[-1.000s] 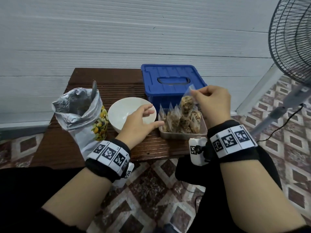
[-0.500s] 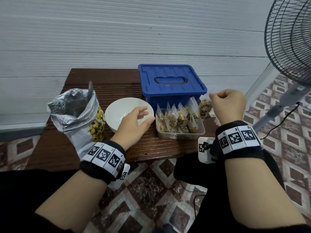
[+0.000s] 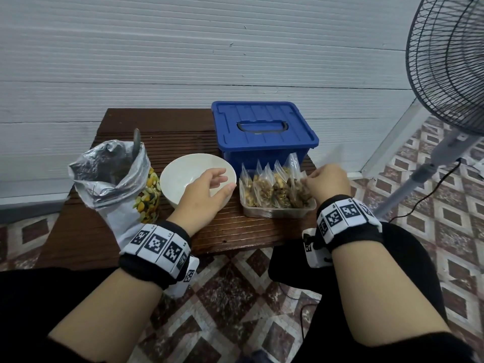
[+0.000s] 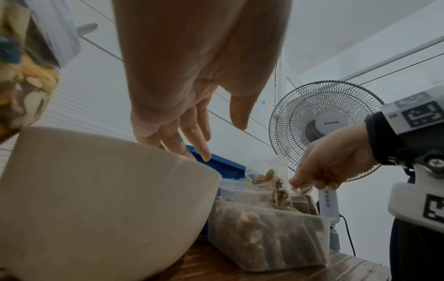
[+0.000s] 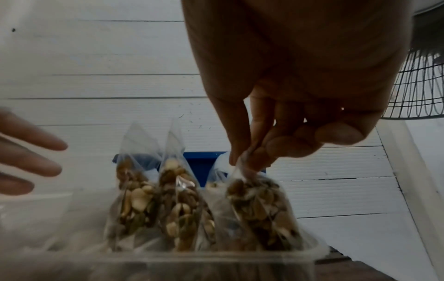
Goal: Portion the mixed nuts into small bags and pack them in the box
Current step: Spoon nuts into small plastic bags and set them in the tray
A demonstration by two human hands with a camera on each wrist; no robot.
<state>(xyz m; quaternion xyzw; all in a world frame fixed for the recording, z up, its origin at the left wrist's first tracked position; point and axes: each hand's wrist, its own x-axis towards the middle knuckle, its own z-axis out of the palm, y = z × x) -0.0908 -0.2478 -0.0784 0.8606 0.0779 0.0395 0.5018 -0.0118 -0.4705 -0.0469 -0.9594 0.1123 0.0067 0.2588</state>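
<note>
A clear plastic tray [image 3: 277, 212] at the table's front right holds several small bags of mixed nuts [image 3: 264, 189], standing upright. My right hand [image 3: 326, 182] pinches the top of the rightmost small bag [image 5: 259, 205] in the tray [image 5: 216, 258] between thumb and fingertips. My left hand [image 3: 207, 192] hovers with relaxed, spread fingers over the near rim of the empty white bowl [image 3: 183, 174], holding nothing. Behind the tray stands the blue box [image 3: 262, 127] with its lid on. The large foil bag of nuts [image 3: 117, 184], a spoon handle sticking out, stands at the left.
The small brown table [image 3: 157, 127] stands against a white panelled wall. A standing fan [image 3: 450, 61] rises at the right, its cable on the tiled floor. My knees in black are under the table's front edge.
My right hand carried a small bag out to the right of the tray, then came back and now pinches a bag at the tray's right end. The left hand barely moved.
</note>
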